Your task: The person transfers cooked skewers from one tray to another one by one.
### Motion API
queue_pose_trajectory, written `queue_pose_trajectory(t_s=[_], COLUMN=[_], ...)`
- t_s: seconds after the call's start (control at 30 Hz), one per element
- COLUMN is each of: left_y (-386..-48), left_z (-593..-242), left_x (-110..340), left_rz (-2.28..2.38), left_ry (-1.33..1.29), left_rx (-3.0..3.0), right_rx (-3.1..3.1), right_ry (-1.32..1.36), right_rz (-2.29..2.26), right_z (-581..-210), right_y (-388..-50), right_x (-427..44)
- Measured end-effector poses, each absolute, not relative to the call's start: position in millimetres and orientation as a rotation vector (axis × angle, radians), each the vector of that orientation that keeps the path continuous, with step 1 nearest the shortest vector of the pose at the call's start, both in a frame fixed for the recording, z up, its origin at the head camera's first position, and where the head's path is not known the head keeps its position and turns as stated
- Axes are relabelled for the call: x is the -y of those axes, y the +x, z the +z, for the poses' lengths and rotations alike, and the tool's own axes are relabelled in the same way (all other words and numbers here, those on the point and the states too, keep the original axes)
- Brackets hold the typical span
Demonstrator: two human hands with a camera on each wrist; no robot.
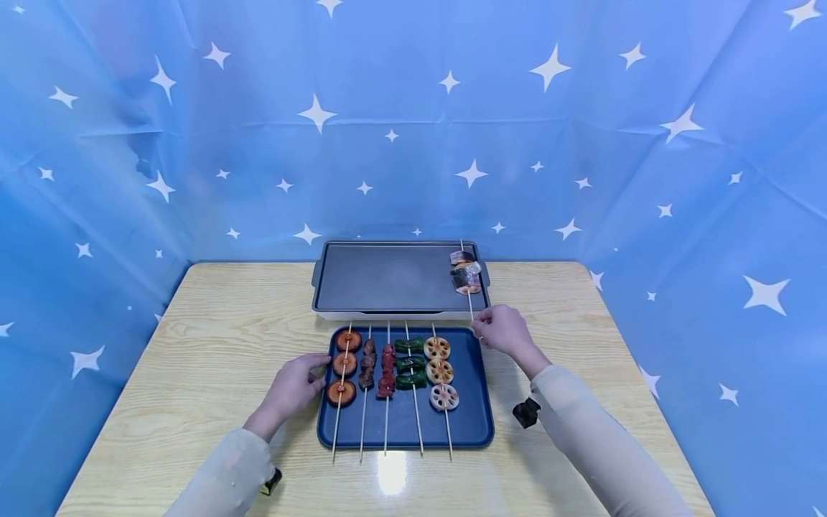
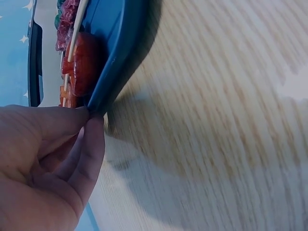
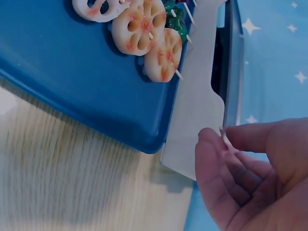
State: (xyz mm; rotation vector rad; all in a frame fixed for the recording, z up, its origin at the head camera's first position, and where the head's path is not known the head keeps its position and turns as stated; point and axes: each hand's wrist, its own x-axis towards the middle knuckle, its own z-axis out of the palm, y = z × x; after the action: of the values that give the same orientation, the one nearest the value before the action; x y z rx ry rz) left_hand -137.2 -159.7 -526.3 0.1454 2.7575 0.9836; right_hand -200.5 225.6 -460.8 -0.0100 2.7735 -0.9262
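My right hand [image 1: 502, 330] pinches the bare stick end of a fish skewer [image 1: 466, 276], whose dark-skinned chunks lie over the right side of the black griddle plate [image 1: 388, 276]. In the right wrist view thumb and fingertips meet at the stick's tip. My left hand [image 1: 293, 384] grips the left rim of the blue tray [image 1: 468, 424] between thumb and fingers. On that tray lie a mushroom-like round skewer [image 1: 345, 363], a brown meat skewer [image 1: 367, 365], a red meat skewer [image 1: 386, 373], a green pepper skewer [image 1: 410, 365] and a lotus root skewer [image 1: 440, 371].
The griddle's white base [image 1: 336, 315] stands just behind the tray on a wood-grain table [image 1: 213, 345]. A blue curtain [image 1: 388, 165] with white stars closes off the back and both sides. The skewers' stick ends jut over the tray's front rim.
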Motion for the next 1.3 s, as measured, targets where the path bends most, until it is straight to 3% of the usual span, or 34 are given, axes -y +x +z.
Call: queue_pose_trajectory(t_s=[0.67, 1.3], left_y=[-141.0, -138.8], left_z=[-526.9, -526.8], left_x=[162.5, 163.1], left_rz=[0.691, 0.698], left_ry=[0.407, 0.441], left_rx=[-2.882, -2.880], right_rx=[-2.655, -2.518], right_ry=[0.199, 0.322], right_rz=[-1.151, -1.384], right_z=[-465.5, -468.7], right_y=[-205.1, -207.3], right_x=[-222.8, -224.2])
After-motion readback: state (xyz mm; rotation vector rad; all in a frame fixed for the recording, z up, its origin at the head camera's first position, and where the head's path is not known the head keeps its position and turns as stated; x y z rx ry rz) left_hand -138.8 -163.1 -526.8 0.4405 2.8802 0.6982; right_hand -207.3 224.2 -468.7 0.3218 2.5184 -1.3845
